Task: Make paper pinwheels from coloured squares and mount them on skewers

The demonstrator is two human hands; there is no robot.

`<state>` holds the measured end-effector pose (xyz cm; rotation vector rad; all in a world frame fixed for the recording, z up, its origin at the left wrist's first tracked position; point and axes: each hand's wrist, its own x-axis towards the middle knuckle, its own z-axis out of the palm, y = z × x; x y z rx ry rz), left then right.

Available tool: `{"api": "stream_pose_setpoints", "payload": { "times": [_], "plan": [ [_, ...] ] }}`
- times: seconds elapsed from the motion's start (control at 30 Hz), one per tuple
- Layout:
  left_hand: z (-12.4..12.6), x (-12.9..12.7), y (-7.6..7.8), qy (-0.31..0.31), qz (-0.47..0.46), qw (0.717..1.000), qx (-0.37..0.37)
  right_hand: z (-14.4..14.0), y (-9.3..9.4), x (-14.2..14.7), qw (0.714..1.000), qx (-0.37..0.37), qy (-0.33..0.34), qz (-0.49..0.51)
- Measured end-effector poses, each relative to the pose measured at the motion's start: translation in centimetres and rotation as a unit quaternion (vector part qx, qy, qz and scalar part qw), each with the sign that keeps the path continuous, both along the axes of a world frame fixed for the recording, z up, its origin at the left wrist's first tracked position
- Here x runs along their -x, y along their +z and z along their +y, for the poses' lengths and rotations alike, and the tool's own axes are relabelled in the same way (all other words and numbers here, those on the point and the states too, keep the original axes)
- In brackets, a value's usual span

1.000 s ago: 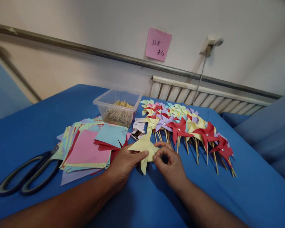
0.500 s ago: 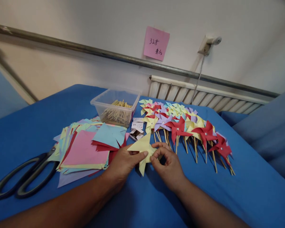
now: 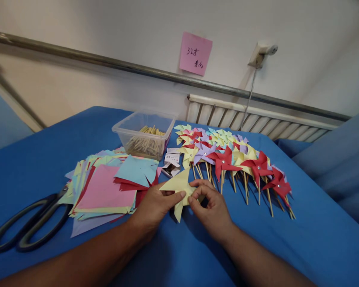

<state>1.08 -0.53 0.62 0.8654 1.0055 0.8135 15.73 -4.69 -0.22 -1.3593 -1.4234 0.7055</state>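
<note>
Blue table cover [image 3: 179, 255] fills most of the view, its near edge cut off by the frame. At left, big black-handled scissors [image 3: 26, 225], handle loops partly cut off at the left edge, blades hidden under the paper stack [image 3: 106, 189]: loose coloured squares, pink on top, a light blue sheet overlapping, lower sheets mostly hidden. Right of centre, a row of finished pinwheels [image 3: 227, 157] on wooden sticks, red, yellow, purple, overlapping so far ones can't be counted. Behind the stack, a clear plastic tub [image 3: 145, 133] of wooden sticks, contents blurred through the wall. Between tub and pinwheels, a small white box [image 3: 172, 163], contents too small to make out. Pink note [image 3: 195, 54] on the wall, writing not legible.

Yellow paper piece [image 3: 179, 187] sits just above the cover at centre, between both hands, partly folded, its right part hidden behind fingers. Left hand [image 3: 155, 207] pinches its left side, thumb on top. Right hand [image 3: 211, 209] curls fingertips onto its centre fold; thumb and forefinger grip there, any small part in them not visible.
</note>
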Motion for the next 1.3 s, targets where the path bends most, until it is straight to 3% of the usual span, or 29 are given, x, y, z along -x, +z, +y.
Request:
{"api": "stream_pose_setpoints", "payload": {
  "times": [1.1, 1.2, 1.3],
  "plan": [
    [-0.2, -0.2, 0.7, 0.012, 0.027, 1.000, -0.001, 0.0, -0.5, 0.1, 0.998, 0.015, -0.002, 0.056],
    [-0.2, -0.1, 1.1, 0.012, 0.021, 1.000, -0.001, 0.2, -0.6, 0.0, 0.990, 0.041, 0.003, 0.137],
    [-0.1, 0.1, 1.9, -0.006, 0.003, 1.000, -0.003, 0.4, -0.4, -0.2, 0.953, 0.099, 0.029, 0.286]
  ]
}}
